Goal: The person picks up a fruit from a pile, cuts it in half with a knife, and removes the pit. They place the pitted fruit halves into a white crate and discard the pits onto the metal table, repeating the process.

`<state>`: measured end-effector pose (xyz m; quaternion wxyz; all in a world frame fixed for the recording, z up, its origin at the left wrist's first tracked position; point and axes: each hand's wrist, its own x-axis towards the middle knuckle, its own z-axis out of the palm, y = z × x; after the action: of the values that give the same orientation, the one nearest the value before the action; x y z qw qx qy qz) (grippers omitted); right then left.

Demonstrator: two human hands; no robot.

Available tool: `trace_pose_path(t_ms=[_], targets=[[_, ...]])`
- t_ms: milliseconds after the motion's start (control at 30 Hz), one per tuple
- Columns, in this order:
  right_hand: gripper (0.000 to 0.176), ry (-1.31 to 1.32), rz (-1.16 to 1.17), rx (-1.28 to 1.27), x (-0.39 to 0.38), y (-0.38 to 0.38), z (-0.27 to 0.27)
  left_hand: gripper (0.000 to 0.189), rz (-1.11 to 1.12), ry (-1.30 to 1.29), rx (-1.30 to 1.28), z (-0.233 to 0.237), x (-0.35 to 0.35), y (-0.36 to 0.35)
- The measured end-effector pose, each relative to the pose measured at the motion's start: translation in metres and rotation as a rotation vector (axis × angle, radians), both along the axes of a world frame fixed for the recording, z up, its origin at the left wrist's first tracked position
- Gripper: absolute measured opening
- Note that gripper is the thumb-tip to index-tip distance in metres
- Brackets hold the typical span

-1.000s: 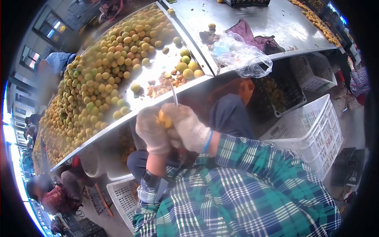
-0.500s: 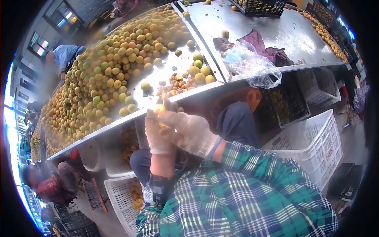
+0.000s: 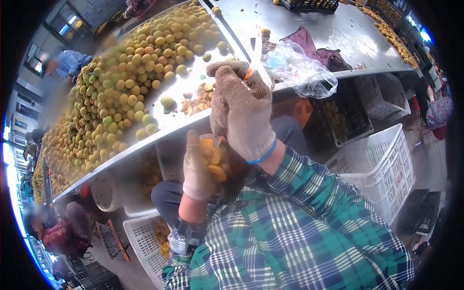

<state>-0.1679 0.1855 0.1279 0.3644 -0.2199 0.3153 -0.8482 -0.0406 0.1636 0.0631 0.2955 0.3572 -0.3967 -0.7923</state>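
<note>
My left hand [image 3: 197, 169], in a whitish glove, is closed around several yellow apricot halves [image 3: 216, 159] in front of the table edge. Slightly above and to the right, my right hand [image 3: 243, 106] wears a glove stained brown on the fingers. It grips a slim knife [image 3: 256, 58] with a pale upper part and an orange section near the fingers; the rest is hidden by the glove. Behind the hands, pits and scraps [image 3: 198, 102] lie at the metal table's [image 3: 166, 126] near edge. A large heap of whole apricots [image 3: 121, 92] spreads to the left.
A clear plastic bag [image 3: 304, 70] and a purple cloth [image 3: 309, 43] lie on the right-hand tabletop. White crates stand on the floor at right [image 3: 382, 169] and lower left [image 3: 140, 246]. A black crate [image 3: 309, 5] sits at the back. Other people work at left and far right.
My hands were together around a fruit; now they are apart. The right hand has risen and shows the knife, while the left has lowered slightly with opened apricot halves in it.
</note>
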Motion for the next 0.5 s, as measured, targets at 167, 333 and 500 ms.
trace_pose_path(t_ms=[167, 333, 500], targets=[[0.013, 0.135, 0.002, -0.021, 0.0042, 0.0032, -0.0068, 0.058, 0.021, -0.013, 0.049, 0.0062, -0.0029, 0.0039], [0.012, 0.431, -0.044, -0.068, 0.0054, 0.0095, -0.0064, 0.054, 0.074, -0.068, -0.065, 0.0085, -0.0078, 0.0085], [0.013, 0.486, -0.040, -0.080, 0.0077, 0.0091, -0.0070, 0.041, 0.087, -0.043, -0.005, 0.0003, -0.0046, 0.0067]])
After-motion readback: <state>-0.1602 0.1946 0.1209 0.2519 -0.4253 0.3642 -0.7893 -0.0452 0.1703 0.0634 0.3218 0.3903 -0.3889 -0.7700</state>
